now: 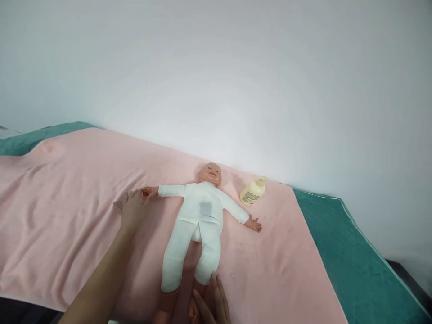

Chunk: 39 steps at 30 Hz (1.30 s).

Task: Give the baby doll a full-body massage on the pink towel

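A baby doll (209,202) with a white cloth body lies on its back, arms spread and legs toward me. A grey-blue patch marks its chest. My left hand (133,209) rests beside the doll's hand on the left, fingertips touching or very near it, fingers apart. At the bottom, my right hand (218,301) is by the doll's lower leg and foot on the right, fingers stretched out and thumb apart. Part of that foot is hidden behind it. A pale yellow pump bottle (252,192) leans near the doll's other arm.
A wrinkled pink blanket (77,189) lies under the doll. Green quilted cloth (354,256) shows past it at the right, and again at the far left. Behind the surface rises a plain white wall (216,81). Dark areas border the lower corners.
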Each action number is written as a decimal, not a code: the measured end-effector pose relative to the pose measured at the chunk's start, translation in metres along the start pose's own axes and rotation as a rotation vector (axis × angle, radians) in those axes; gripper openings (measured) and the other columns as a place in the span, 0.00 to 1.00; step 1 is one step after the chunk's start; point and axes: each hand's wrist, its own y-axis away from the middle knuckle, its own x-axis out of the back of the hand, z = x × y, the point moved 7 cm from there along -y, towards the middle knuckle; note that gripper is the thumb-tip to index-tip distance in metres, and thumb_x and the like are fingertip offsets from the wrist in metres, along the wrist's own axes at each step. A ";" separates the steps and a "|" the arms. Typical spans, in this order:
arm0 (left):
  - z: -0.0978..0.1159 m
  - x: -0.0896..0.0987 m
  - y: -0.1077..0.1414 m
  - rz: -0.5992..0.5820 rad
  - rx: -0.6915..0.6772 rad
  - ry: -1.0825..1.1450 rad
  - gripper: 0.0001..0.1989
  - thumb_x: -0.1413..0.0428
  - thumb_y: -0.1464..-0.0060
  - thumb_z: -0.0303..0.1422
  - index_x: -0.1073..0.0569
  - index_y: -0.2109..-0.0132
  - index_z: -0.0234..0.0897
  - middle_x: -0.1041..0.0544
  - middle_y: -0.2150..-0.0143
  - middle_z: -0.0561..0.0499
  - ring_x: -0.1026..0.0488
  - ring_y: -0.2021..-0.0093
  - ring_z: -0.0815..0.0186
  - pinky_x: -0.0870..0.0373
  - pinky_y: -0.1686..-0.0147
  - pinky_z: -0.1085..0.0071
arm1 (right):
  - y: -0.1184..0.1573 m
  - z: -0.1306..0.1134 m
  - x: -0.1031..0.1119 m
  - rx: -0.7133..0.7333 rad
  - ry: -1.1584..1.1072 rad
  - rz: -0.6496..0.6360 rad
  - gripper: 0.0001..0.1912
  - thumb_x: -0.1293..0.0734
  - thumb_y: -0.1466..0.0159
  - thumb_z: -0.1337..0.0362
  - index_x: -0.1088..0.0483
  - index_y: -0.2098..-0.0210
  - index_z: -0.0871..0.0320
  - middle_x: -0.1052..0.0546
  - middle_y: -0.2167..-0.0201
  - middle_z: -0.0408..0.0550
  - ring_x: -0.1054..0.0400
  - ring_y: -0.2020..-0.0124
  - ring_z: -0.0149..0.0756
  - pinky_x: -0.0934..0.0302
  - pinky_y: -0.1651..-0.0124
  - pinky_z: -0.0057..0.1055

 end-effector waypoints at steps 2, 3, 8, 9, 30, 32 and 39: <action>0.006 0.006 0.003 0.064 -0.002 0.069 0.22 0.56 0.39 0.43 0.33 0.43 0.37 0.24 0.50 0.42 0.35 0.43 0.48 0.47 0.43 0.47 | -0.005 0.000 0.004 -0.002 -0.001 -0.002 0.18 0.42 0.32 0.61 0.33 0.44 0.43 0.40 0.37 0.50 0.39 0.42 0.55 0.29 0.52 0.46; 0.012 0.011 0.006 0.112 -0.020 0.115 0.22 0.55 0.38 0.42 0.34 0.42 0.39 0.24 0.49 0.44 0.34 0.43 0.52 0.42 0.44 0.52 | -0.009 0.001 0.007 -0.010 -0.004 0.004 0.19 0.42 0.32 0.62 0.34 0.43 0.44 0.41 0.36 0.50 0.39 0.41 0.54 0.30 0.51 0.47; 0.062 0.027 0.030 0.291 -0.266 0.258 0.17 0.50 0.40 0.42 0.27 0.48 0.44 0.23 0.50 0.51 0.32 0.43 0.55 0.32 0.52 0.62 | -0.046 0.014 0.023 -0.027 -0.054 -0.026 0.23 0.43 0.31 0.65 0.41 0.37 0.48 0.47 0.34 0.50 0.45 0.38 0.53 0.35 0.46 0.48; 0.074 0.027 0.037 0.297 -0.338 0.268 0.16 0.49 0.41 0.42 0.26 0.50 0.44 0.22 0.51 0.51 0.31 0.44 0.55 0.32 0.51 0.62 | -0.056 0.018 0.025 -0.028 -0.067 -0.045 0.23 0.43 0.31 0.63 0.43 0.37 0.48 0.48 0.33 0.51 0.46 0.37 0.54 0.35 0.45 0.49; 0.103 0.026 0.067 0.385 -0.713 0.218 0.11 0.46 0.40 0.36 0.26 0.51 0.41 0.20 0.55 0.48 0.23 0.57 0.62 0.36 0.47 0.62 | -0.098 0.042 0.023 -0.299 -0.223 -0.166 0.24 0.47 0.29 0.59 0.45 0.35 0.52 0.57 0.31 0.48 0.59 0.33 0.53 0.40 0.42 0.53; 0.090 0.032 0.057 0.432 -0.614 0.192 0.13 0.48 0.39 0.37 0.26 0.50 0.41 0.20 0.55 0.48 0.23 0.58 0.62 0.36 0.47 0.61 | -0.084 0.039 0.025 -0.286 -0.210 -0.173 0.24 0.47 0.29 0.59 0.46 0.35 0.50 0.57 0.31 0.48 0.56 0.34 0.53 0.37 0.44 0.52; 0.037 0.031 0.022 0.277 -0.237 0.087 0.23 0.52 0.40 0.42 0.34 0.40 0.40 0.22 0.52 0.45 0.26 0.53 0.54 0.34 0.51 0.59 | -0.027 0.011 0.010 -0.219 -0.184 0.006 0.27 0.36 0.35 0.64 0.41 0.39 0.39 0.53 0.32 0.43 0.44 0.39 0.58 0.31 0.49 0.50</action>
